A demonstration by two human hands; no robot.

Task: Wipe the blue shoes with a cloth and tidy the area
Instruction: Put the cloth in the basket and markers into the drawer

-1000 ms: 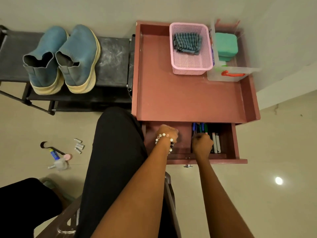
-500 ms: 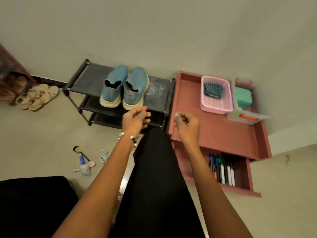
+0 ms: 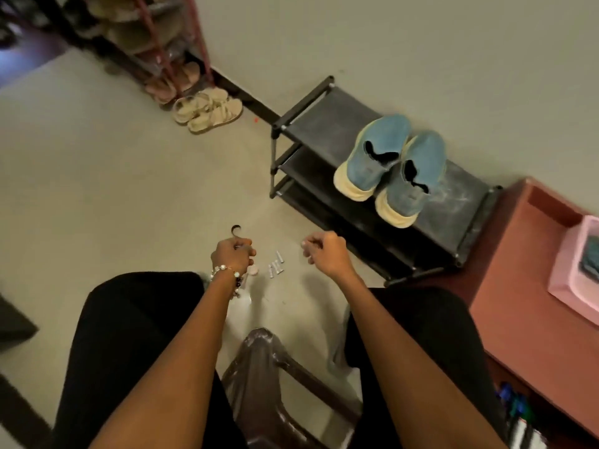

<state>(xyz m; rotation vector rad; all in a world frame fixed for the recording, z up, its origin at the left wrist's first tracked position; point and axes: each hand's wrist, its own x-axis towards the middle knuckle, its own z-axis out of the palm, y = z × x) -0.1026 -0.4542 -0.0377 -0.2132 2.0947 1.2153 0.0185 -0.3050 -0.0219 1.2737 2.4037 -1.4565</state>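
Note:
Two blue shoes with cream soles, one (image 3: 376, 157) beside the other (image 3: 416, 179), stand on the top shelf of a black rack (image 3: 311, 124). A dark striped cloth (image 3: 592, 258) lies in a pink basket (image 3: 567, 286) at the right edge. My left hand (image 3: 231, 254), fingers curled, hovers over a black hook (image 3: 236, 229) and a pink cap (image 3: 252, 270) on the floor; I cannot tell whether it grips anything. My right hand (image 3: 324, 251) is curled with nothing in it, in the air left of the rack.
Several small white pieces (image 3: 275, 267) lie on the floor between my hands. A red table (image 3: 518, 286) stands right of the rack, its drawer of markers (image 3: 515, 413) pulled out. Beige sandals (image 3: 207, 108) sit by a far rack. A chair edge (image 3: 269, 367) shows between my knees.
Both hands left the drawer, passed in front of the shoe rack and dropped left toward the floor items. My view swung left and down.

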